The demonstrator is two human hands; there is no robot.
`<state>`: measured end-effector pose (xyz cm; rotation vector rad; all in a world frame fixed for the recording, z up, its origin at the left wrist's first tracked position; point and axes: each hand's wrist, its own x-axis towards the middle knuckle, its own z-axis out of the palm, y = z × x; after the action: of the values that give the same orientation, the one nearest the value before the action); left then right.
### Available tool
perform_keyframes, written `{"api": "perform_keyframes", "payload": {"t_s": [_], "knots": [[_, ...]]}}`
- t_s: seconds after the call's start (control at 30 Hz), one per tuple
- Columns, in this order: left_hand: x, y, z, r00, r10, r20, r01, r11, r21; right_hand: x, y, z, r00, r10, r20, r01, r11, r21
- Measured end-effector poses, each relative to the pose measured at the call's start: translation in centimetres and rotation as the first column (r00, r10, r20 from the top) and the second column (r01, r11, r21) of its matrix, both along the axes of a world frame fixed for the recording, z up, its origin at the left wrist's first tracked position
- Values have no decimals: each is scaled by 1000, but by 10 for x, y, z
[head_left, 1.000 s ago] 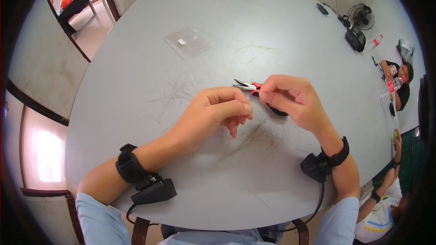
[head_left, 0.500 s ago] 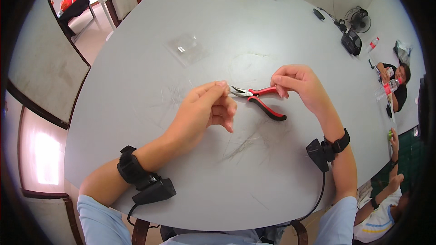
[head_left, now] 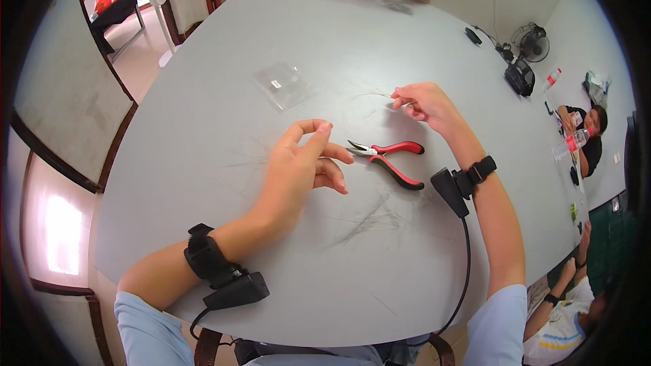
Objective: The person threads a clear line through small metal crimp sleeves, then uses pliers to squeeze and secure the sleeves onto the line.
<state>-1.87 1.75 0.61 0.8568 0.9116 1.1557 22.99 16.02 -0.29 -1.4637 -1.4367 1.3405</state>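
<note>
Clear bag (head_left: 291,93), white label (head_left: 276,84) unreadable, beyond left grip (head_left: 298,159). Right grip (head_left: 426,104), moved from pliers (head_left: 378,151), at wire (head_left: 380,93). Either pinching: cannot tell.

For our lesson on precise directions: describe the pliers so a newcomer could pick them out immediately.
On the big grey table, look just right of the person's left hand. The pliers lie there, handles spread, curved tips pointing left. Their thick red-and-black handles set them apart from the thin strands nearby.
</note>
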Motion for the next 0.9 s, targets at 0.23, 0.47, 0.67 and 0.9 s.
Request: {"api": "perform_keyframes", "payload": {"t_s": [0.23, 0.47, 0.67, 0.9], "knots": [[0, 1, -5, 997, -74, -3, 74, 997, -19, 5, 0, -2, 995, -16, 94, 19, 999, -27], [2, 0, -7, 993, -115, -24, 115, 993, -20, 7, -9, 3, 972, -89, 216, 90, 996, 5], [2, -2, -7, 717, -269, -644, 462, 874, 150, 11, -26, 14, 869, -215, 445, 130, 968, 214], [3, -10, -14, 478, 85, -874, 671, 607, 426, 19, -49, 4, 818, -359, 450, -13, 770, 638]]}}
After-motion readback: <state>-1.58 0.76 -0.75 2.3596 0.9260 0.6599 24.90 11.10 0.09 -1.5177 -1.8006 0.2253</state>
